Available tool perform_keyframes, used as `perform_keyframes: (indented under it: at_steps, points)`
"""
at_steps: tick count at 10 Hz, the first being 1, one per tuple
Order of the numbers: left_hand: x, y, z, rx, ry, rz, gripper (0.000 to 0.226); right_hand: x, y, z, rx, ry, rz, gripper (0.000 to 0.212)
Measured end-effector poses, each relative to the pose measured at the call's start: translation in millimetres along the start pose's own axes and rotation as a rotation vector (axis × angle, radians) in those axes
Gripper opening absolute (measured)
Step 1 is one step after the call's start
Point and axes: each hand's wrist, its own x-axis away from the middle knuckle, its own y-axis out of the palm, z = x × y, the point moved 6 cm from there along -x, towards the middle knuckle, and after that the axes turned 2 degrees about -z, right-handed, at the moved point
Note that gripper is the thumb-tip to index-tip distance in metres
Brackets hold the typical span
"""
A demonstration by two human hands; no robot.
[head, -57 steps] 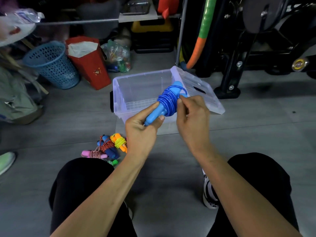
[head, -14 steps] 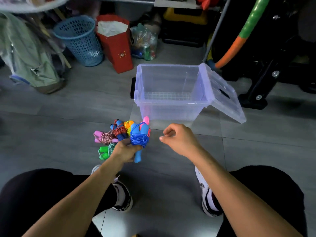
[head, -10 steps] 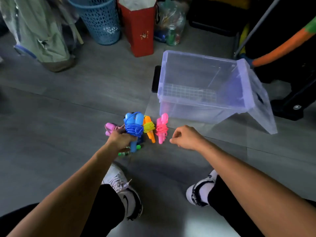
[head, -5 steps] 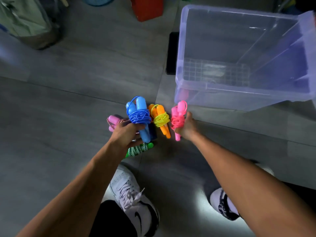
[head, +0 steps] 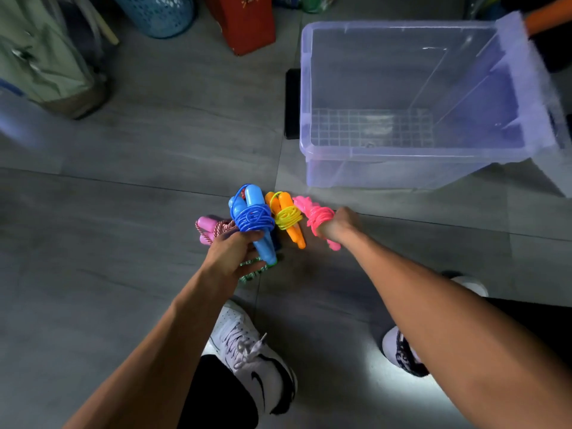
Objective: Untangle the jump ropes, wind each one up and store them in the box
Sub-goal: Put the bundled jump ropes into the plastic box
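Observation:
My left hand [head: 230, 255] grips the wound blue jump rope [head: 253, 219] by its handles, just above the floor. My right hand [head: 339, 224] is closed around the wound pink jump rope [head: 315, 216], which looks blurred. Between them lies the orange-handled rope with yellow cord [head: 288, 218] on the floor. A pale pink-handled rope with a braided cord [head: 210, 227] lies behind my left hand, and a green braided rope [head: 252, 272] peeks out under it. The clear plastic box [head: 414, 156] stands open behind them with nothing inside, its lid [head: 532, 75] hanging at the right.
A blue mesh basket [head: 161, 10], a red paper bag [head: 244, 20] and a green bag [head: 46, 57] line the far left. My white shoes [head: 250, 360] stand on the grey floor below my arms.
My head has dropped closer to the floor and the ropes. My right hand has closed on the pink rope and tilted it; my left hand still holds the blue rope.

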Motion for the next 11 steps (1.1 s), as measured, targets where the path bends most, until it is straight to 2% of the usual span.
perform_keyframes:
  at_steps: [2,4,6,7,8,9,10,11]
  points:
    - [45.8,30.9,26.6,-0.117,0.093,-0.027,0.029,64.2,-55.3,5.1,0.085,-0.090,0.063,0.046]
    - [112.4,80.9,65.3,-0.200,0.232,-0.117,0.015,140.9,-134.3,12.2,0.152,-0.223,0.152,0.038]
    - [149.2,125.9,106.4,-0.253,0.340,-0.134,0.013,182.3,-226.0,13.4,0.056,-0.350,0.299,0.037]
    - [145.5,148.6,128.3,-0.281,0.357,-0.125,0.023,181.3,-260.1,11.8,-0.046,-0.400,0.370,0.031]
    - [126.5,174.5,149.4,-0.297,0.365,-0.121,0.023,165.4,-281.5,12.6,-0.178,-0.404,0.459,0.033]
    - [98.4,205.1,167.6,-0.307,0.361,-0.116,0.010,131.2,-292.1,13.9,-0.282,-0.339,0.466,0.029]
    - [60.3,230.4,179.4,-0.328,0.338,-0.090,0.005,95.0,-296.4,11.6,-0.345,-0.308,0.433,0.030]
    - [19.0,245.3,187.0,-0.346,0.320,-0.062,0.016,61.1,-300.9,5.1,-0.385,-0.301,0.404,0.025]
